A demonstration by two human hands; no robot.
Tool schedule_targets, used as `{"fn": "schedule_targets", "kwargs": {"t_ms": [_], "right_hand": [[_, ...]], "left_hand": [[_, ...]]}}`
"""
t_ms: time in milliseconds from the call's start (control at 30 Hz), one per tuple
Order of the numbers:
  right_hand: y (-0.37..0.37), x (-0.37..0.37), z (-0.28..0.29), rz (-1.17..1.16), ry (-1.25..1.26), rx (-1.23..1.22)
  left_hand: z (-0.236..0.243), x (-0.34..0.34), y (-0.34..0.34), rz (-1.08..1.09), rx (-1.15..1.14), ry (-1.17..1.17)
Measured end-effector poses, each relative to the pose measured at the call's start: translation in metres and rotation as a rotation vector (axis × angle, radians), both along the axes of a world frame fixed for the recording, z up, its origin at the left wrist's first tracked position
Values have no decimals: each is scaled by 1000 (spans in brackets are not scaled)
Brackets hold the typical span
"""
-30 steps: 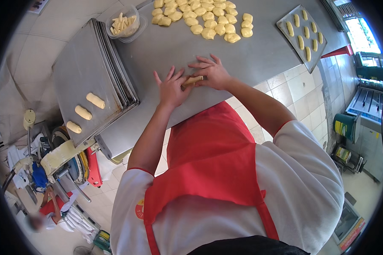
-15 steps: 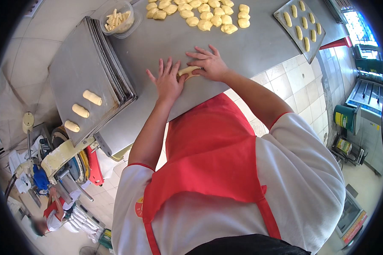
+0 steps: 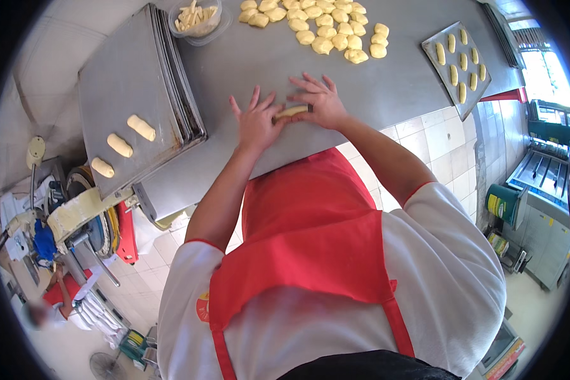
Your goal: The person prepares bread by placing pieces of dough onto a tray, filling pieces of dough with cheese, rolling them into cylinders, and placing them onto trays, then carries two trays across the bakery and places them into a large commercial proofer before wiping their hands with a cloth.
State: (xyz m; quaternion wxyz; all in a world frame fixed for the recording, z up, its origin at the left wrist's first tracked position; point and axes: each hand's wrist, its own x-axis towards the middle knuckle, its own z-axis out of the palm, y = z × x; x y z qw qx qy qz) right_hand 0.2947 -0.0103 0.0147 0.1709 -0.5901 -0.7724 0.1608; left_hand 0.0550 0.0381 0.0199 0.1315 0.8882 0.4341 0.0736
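On the steel table, a small pale dough roll lies between my left hand and my right hand. Each hand grips one end of it with thumb and nearby fingers, the other fingers spread and raised. Several rounded yellow dough pieces sit beyond my hands. A clear tub of cream-coloured sticks stands at the back left. On the top tray of a stack at the left lie three rolls; a tray at the right holds several slim rolls.
A red apron covers my front, against the table edge. Machinery crowds the lower left, where a co-worker in red and white is. Equipment lines the right side beyond the tiled floor.
The view has shifted slightly. My hands are still at the dough, their fingers changing position on it, and the piece looks more evenly rolled than half a second ago.
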Motion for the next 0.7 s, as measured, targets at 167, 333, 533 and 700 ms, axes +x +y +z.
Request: {"fn": "schedule_targets", "kwargs": {"t_ms": [167,333,533,700], "right_hand": [[-4,-2,-7,55,-146,-17],[-2,-4,5,56,-88,-33],[-9,-2,-8,70,-151,-32],[0,-5,-14,-20,-121,87]], "left_hand": [[-15,-9,-6,48,113,-70],[-7,-6,2,-70,-61,16],[-14,-20,-19,-18,-29,-43],[-23,-7,-4,-32,49,-91]]}}
